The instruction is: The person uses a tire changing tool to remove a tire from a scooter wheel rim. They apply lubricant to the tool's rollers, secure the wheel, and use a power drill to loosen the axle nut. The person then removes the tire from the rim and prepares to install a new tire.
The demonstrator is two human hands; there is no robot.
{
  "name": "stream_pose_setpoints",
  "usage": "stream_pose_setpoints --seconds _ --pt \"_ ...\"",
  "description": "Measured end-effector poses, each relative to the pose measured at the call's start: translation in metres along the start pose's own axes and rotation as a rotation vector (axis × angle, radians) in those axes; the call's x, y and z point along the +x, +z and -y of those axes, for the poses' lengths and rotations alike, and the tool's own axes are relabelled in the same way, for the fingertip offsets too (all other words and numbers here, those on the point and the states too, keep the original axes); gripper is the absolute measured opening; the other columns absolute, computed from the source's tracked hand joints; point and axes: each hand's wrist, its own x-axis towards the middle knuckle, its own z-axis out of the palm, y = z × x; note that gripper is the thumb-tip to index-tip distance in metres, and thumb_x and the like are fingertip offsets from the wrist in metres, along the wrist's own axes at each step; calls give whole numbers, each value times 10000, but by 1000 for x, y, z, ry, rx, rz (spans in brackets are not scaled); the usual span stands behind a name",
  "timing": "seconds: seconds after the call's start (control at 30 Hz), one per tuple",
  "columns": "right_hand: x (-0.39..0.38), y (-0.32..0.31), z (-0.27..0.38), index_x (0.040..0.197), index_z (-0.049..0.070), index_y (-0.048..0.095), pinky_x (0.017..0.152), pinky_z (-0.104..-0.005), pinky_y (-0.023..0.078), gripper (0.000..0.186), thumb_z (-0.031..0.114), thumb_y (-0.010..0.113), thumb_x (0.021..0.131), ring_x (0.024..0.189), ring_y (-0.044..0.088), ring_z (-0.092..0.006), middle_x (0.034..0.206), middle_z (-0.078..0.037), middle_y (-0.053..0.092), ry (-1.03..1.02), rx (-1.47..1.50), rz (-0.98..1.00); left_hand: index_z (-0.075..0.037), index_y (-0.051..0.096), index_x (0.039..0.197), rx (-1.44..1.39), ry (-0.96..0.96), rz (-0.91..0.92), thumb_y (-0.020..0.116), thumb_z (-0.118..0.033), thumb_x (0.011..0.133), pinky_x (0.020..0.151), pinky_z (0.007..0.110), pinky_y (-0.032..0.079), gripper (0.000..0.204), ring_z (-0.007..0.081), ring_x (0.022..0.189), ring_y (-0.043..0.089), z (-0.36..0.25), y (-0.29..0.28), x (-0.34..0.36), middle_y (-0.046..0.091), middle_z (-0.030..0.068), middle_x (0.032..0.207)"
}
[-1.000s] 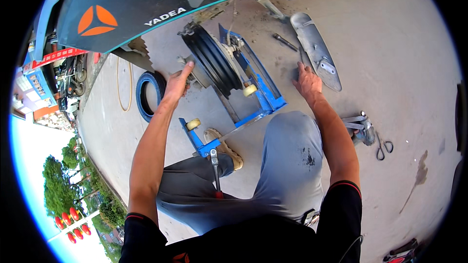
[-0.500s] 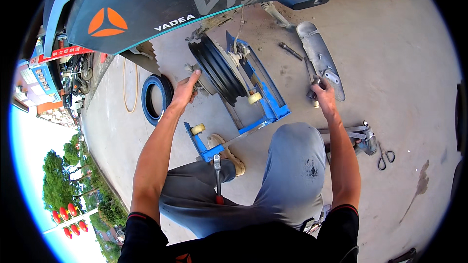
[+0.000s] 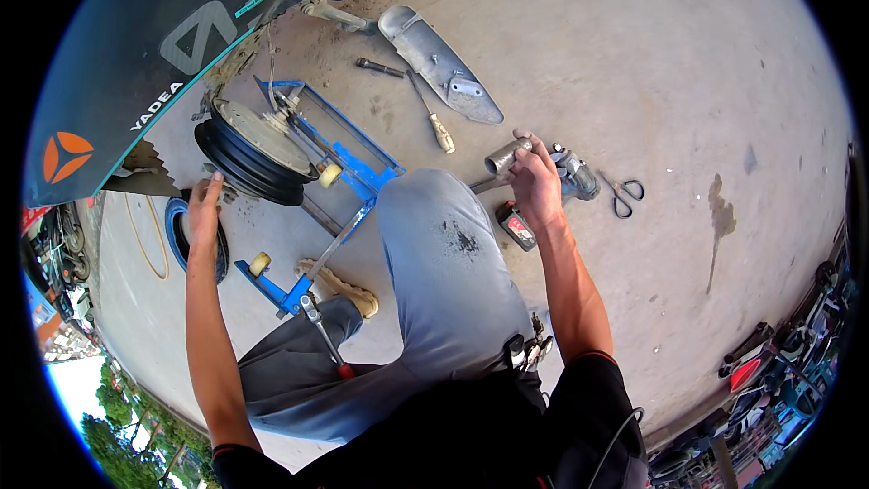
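My left hand (image 3: 205, 210) reaches to the near side of a black wheel rim (image 3: 249, 163), its thumb up and its fingers against the hub, partly hidden. The bare rim, without a tyre, is at a blue metal stand (image 3: 362, 186) with pale rollers, under a dark scooter body (image 3: 136, 45). In my right hand (image 3: 536, 177) is a hollow metal socket (image 3: 507, 157), gripped between thumb and fingers above the floor. Beyond my right hand lies a power wrench (image 3: 576, 177). A battery pack (image 3: 516, 225) is beside it.
A black tyre (image 3: 218, 254) lies left of the stand. A ratchet (image 3: 324, 335) rests against the stand's near end. On the floor are a screwdriver (image 3: 441, 133), a dark rod (image 3: 380, 67), a grey panel (image 3: 444, 68) and scissors (image 3: 624, 199). Clutter (image 3: 769, 389) lines the right edge.
The view has turned right, so the wheel and scooter sit further left. My right hand has lifted the socket from beside the screwdriver and brought it nearer. My left hand stays at the hub.
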Motion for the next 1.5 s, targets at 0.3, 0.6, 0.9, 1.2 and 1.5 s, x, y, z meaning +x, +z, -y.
stream_pose_setpoints --seconds 0.3,0.6,0.9,1.2,1.5 --pt "-77 212 14 1334 80 649 717 -297 538 416 159 789 950 795 636 -98 896 -43 698 -282 -505 685 31 383 1593 -357 466 649 664 -163 1055 1063 370 488 637 220 1217 614 -157 38 -209 635 161 1347" --pt "-38 36 44 1374 -17 639 849 -311 572 410 184 688 1021 948 690 -136 1099 -100 747 -149 -687 34 35 570 1436 -224 317 478 653 -169 1059 586 256 442 436 67 650 528 -95 -32 -188 572 7 800" --pt "-53 -223 -65 1350 120 607 944 -457 517 653 508 841 880 1080 643 -253 1209 -90 668 372 -367 -529 26 611 1413 -233 392 160 632 -284 1058 565 258 434 472 107 599 541 -83 -134 -141 552 9 752" --pt "-9 -207 -40 1298 93 633 982 -456 577 408 109 785 920 1049 705 -262 1186 -78 698 79 -215 -350 45 662 1304 -343 294 303 654 -261 1055 542 267 454 394 107 586 548 -26 -103 -168 556 13 758" --pt "-28 -139 92 1133 41 660 680 -352 572 360 2 797 802 769 667 -193 958 -55 674 -190 -461 -418 20 665 1201 -620 198 222 595 -321 1081 519 279 435 369 127 548 508 -55 -94 -176 515 18 705"
